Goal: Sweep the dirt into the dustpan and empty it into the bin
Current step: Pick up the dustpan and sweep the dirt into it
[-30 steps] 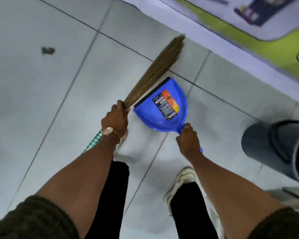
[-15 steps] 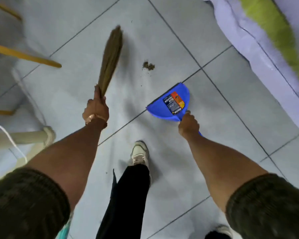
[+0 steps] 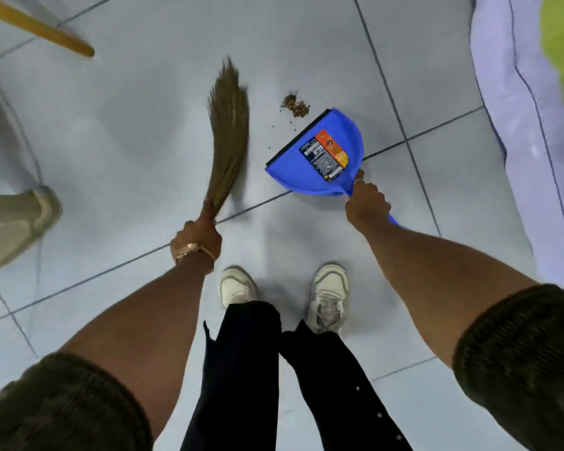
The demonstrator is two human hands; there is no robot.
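Observation:
A small pile of brown dirt point(image 3: 295, 105) lies on the grey tiled floor, with a few specks scattered toward me. My right hand point(image 3: 367, 206) grips the handle of a blue dustpan point(image 3: 318, 157) that rests on the floor, its black lip just right of and nearer than the pile. My left hand point(image 3: 197, 236), with a watch at the wrist, is closed on a straw broom point(image 3: 227, 131). The bristles point away from me and stand to the left of the dirt. The bin is out of view.
A lilac and green bedsheet edge point(image 3: 518, 92) runs along the right. At the left stand a pale plastic chair leg point(image 3: 17, 209) and a wooden stick point(image 3: 36, 27). My two white shoes point(image 3: 328, 294) are planted just behind the dustpan.
The view has shifted closer to the dirt. The dustpan has come down beside the pile and the broom has swung right toward it. My feet now stand side by side.

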